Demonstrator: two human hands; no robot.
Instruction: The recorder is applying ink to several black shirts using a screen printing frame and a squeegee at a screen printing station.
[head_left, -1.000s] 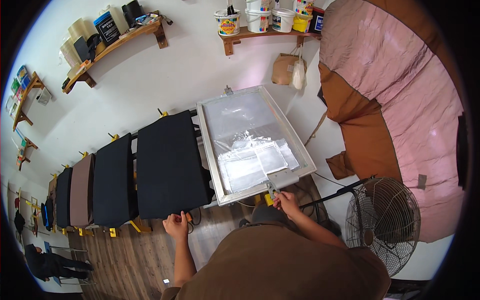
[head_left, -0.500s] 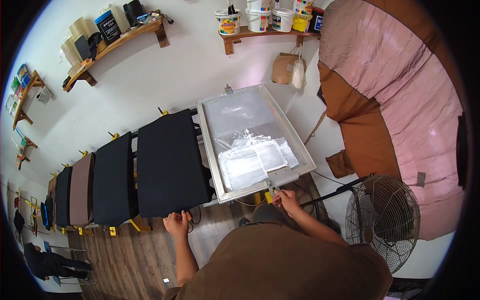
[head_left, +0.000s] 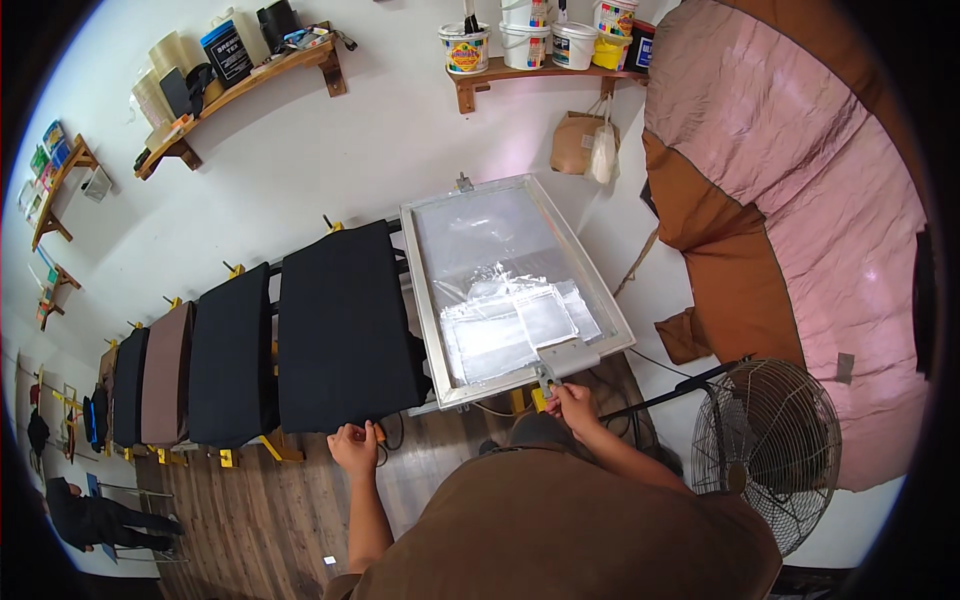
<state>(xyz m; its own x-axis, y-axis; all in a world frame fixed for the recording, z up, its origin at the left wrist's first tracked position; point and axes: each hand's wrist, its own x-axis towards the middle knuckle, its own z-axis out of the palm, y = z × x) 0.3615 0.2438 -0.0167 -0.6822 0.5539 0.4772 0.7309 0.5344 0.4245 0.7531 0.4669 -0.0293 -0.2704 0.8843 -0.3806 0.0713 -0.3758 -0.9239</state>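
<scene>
A silk-screen frame point(head_left: 417, 290) with a pale metal rim and clear, shiny mesh lies tilted over the rail at the centre. My right hand point(head_left: 573, 410) is closed on the metal-and-yellow clamp point(head_left: 545, 382) at its near edge. To the left, a black shirt point(head_left: 345, 330) is stretched over a flat board. My left hand point(head_left: 354, 447), fingers curled, is at the near edge of that shirt. Whatever its fingertips pinch is hidden. Just beside its thumb is a small orange piece point(head_left: 379, 433), with a dark cable close by.
More boards with black and brown shirts point(head_left: 166, 375) run off to the left. A large wire-caged fan point(head_left: 768, 450) stands at the right, before a pink and brown cloth point(head_left: 770, 200). Wall shelves point(head_left: 240, 97) hold tubs and bottles. Another person point(head_left: 105, 520) stands far left.
The whole view has shifted slightly, so the scene sits a little lower and to the right. Both hands keep their places on the frame's clamp and at the shirt's edge.
</scene>
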